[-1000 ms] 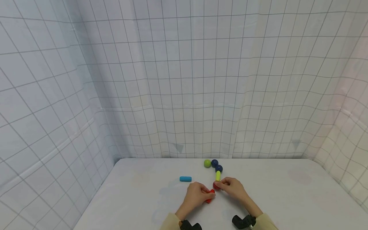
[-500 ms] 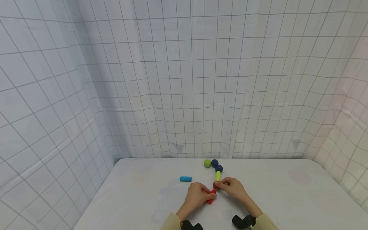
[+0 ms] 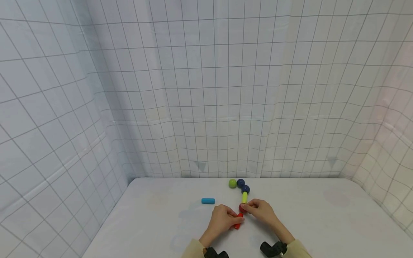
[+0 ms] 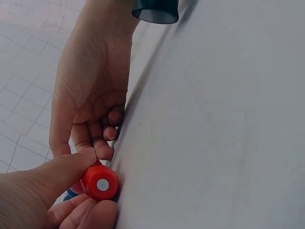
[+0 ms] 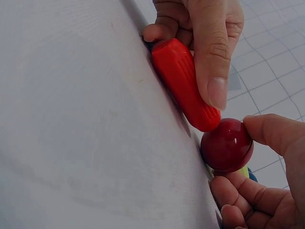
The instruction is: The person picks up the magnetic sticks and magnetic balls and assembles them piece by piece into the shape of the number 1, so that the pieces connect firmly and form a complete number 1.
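Observation:
My left hand pinches a red ribbed rod between thumb and fingers, low over the white table. A pale disc shows in the rod's near end in the left wrist view. My right hand pinches a dark red ball between thumb and fingers. The rod's far end meets the ball in the right wrist view. Beyond the ball, in line with it, lies a yellow-green rod, then a dark blue ball, a second dark blue ball and a green ball.
A blue rod lies apart on the table, left of the chain. Grid-patterned white curtains hang behind the table and at both sides. Each wrist wears a black device.
My left hand has shifted slightly right with the red rod, bringing its far end up to the dark red ball. The right hand has stayed in place.

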A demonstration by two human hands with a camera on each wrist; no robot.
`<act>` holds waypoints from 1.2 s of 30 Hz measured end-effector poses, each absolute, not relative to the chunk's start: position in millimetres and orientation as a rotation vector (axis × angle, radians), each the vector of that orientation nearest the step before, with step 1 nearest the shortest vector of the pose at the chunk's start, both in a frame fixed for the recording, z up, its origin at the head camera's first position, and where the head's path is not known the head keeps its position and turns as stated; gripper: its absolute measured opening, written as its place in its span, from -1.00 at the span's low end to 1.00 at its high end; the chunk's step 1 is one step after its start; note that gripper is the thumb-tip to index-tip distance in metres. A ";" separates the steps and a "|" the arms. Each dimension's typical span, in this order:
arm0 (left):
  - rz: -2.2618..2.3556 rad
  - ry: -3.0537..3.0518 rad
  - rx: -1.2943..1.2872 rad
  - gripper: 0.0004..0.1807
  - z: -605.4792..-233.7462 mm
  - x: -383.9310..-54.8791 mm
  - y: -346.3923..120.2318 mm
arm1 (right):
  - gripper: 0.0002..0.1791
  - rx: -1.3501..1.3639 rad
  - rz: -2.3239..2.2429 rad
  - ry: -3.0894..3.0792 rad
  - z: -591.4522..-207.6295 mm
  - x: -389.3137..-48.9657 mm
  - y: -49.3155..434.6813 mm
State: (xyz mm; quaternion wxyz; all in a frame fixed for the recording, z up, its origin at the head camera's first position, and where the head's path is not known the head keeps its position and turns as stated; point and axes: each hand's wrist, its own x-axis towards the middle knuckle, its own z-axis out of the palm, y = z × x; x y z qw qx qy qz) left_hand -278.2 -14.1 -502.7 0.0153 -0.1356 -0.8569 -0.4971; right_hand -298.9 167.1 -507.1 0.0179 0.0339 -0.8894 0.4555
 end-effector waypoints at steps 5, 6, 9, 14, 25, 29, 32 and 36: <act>-1.596 -2.657 -0.428 -0.79 -503.5 -278.5 -13.3 | -0.66 0.112 1.410 -2.761 -505.7 -297.7 167.1; -1.602 -2.660 -0.422 -0.79 -503.6 -278.6 -12.9 | -0.66 0.116 1.410 -2.761 -505.6 -297.6 167.1; -1.608 -2.667 -0.400 -0.79 -504.2 -278.9 -11.7 | -0.66 0.120 1.412 -2.761 -504.9 -297.3 167.1; -1.642 -2.664 -0.386 -0.80 -504.1 -279.1 -10.7 | -0.67 0.118 1.411 -2.763 -504.0 -296.8 166.8; -1.676 -2.660 -0.375 -0.81 -503.1 -279.3 -8.3 | -0.65 0.111 1.406 -2.769 -502.8 -296.4 167.2; -1.682 -2.666 -0.354 -0.81 -503.3 -279.8 -7.4 | -0.64 0.117 1.406 -2.768 -503.3 -297.4 167.5; -1.682 -2.668 -0.346 -0.81 -503.6 -280.0 -6.9 | -0.64 0.117 1.409 -2.767 -504.6 -297.9 167.2; -1.682 -2.670 -0.340 -0.81 -504.2 -280.6 -6.6 | -0.64 0.105 1.418 -2.769 -505.6 -298.1 166.8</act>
